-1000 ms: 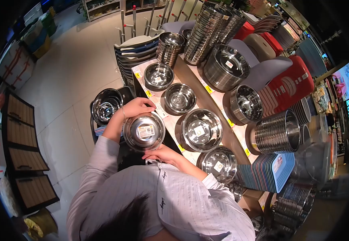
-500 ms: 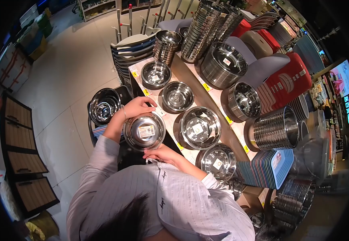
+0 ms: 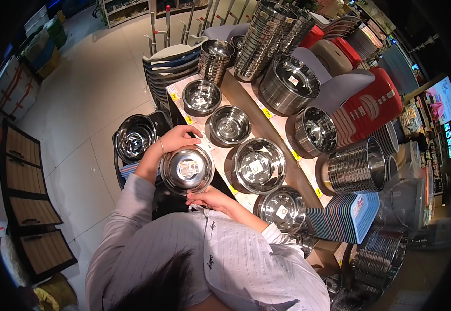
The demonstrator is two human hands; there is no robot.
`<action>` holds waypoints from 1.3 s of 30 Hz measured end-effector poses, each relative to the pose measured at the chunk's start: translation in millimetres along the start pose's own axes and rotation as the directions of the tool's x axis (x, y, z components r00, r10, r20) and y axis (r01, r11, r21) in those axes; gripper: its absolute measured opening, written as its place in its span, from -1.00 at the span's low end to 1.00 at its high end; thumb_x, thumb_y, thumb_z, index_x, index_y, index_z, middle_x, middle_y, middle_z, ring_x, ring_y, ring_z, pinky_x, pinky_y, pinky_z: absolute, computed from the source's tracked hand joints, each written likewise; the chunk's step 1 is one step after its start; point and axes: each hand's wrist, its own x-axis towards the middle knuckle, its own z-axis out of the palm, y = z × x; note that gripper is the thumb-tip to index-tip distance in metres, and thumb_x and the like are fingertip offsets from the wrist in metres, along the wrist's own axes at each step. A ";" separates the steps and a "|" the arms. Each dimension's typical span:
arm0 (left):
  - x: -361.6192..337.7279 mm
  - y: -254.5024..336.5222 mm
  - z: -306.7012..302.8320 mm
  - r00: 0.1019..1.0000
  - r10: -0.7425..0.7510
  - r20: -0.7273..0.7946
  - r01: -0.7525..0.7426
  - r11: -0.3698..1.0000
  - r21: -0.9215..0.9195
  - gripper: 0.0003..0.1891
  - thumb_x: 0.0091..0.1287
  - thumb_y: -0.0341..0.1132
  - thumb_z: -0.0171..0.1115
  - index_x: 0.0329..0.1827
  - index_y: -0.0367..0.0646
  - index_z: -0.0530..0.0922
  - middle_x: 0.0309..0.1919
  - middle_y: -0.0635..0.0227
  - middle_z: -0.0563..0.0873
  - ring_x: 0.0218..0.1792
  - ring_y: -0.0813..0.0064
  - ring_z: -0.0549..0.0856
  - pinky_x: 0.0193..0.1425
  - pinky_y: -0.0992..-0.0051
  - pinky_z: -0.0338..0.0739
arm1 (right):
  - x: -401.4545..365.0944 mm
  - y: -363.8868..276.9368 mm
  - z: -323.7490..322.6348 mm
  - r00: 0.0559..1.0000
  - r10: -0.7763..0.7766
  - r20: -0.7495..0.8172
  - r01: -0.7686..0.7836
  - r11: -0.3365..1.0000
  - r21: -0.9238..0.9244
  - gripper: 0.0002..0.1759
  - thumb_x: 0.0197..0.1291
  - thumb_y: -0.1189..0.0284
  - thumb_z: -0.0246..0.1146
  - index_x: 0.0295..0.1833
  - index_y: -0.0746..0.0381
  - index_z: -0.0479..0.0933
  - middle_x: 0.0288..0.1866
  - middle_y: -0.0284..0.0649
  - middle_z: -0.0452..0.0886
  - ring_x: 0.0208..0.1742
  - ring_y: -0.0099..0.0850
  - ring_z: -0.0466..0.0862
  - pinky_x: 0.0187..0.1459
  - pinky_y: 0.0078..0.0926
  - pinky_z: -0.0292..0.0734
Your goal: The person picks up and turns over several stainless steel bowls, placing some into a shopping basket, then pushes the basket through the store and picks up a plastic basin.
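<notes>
Between my two hands is a shiny stainless steel bowl (image 3: 174, 179), its underside turned up with a barcode label (image 3: 189, 168) facing me. My left hand (image 3: 182, 137) curls over the far rim, with a thin bracelet at the wrist. On the near side, my right hand (image 3: 207, 198) grips the edge, fingers pinched at the rim. Just right of the held bowl, a steel basin (image 3: 259, 165) with a sticker sits on the display shelf. A smaller steel bowl (image 3: 229, 125) stands beyond it.
Another steel basin (image 3: 136, 137) rests on a dark stand at the left. Tall stacks of steel bowls (image 3: 265, 39), red plastic basins (image 3: 373, 101) and blue plastic trays (image 3: 363, 215) crowd the right. Mop-like handles (image 3: 168, 26) rise behind. Tiled floor (image 3: 88, 119) lies left.
</notes>
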 end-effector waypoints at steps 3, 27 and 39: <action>-0.8 6.0 -0.4 1.000 -0.019 0.003 0.019 1.000 0.016 -0.78 0.18 -0.32 0.22 -0.19 -0.26 0.52 -0.60 0.32 0.64 -0.54 0.68 0.61 -0.50 0.71 0.42 | -0.2 -1.5 1.0 1.000 -0.002 -0.009 0.002 1.000 -0.009 -0.78 0.02 0.53 0.28 -0.18 0.29 0.46 -0.30 -0.26 0.54 -0.26 -0.41 0.63 -0.24 -0.69 0.54; -16.6 -1.4 -18.7 0.997 0.012 -0.078 -0.009 1.000 0.030 -0.80 0.26 -0.29 0.12 -0.17 -0.23 0.52 -0.68 0.55 0.51 -0.66 0.84 0.37 -0.61 0.74 0.24 | 5.4 -11.6 0.5 0.999 0.035 -0.031 -0.039 0.989 -0.143 -0.74 0.03 0.49 0.28 -0.14 0.28 0.45 -0.24 -0.28 0.54 -0.21 -0.44 0.61 -0.21 -0.64 0.50; -78.3 -24.9 -84.7 0.990 0.034 -0.139 -0.061 0.979 -0.195 -0.78 0.30 -0.33 0.04 -0.08 -0.27 0.48 -0.23 0.33 0.61 -0.19 0.63 0.57 -0.04 0.61 0.46 | 37.1 -53.2 45.4 0.993 -0.045 0.110 0.085 0.914 -0.396 -0.77 0.19 0.55 0.08 -0.03 0.33 0.34 -0.12 -0.22 0.44 -0.24 -0.44 0.60 -0.21 -0.58 0.53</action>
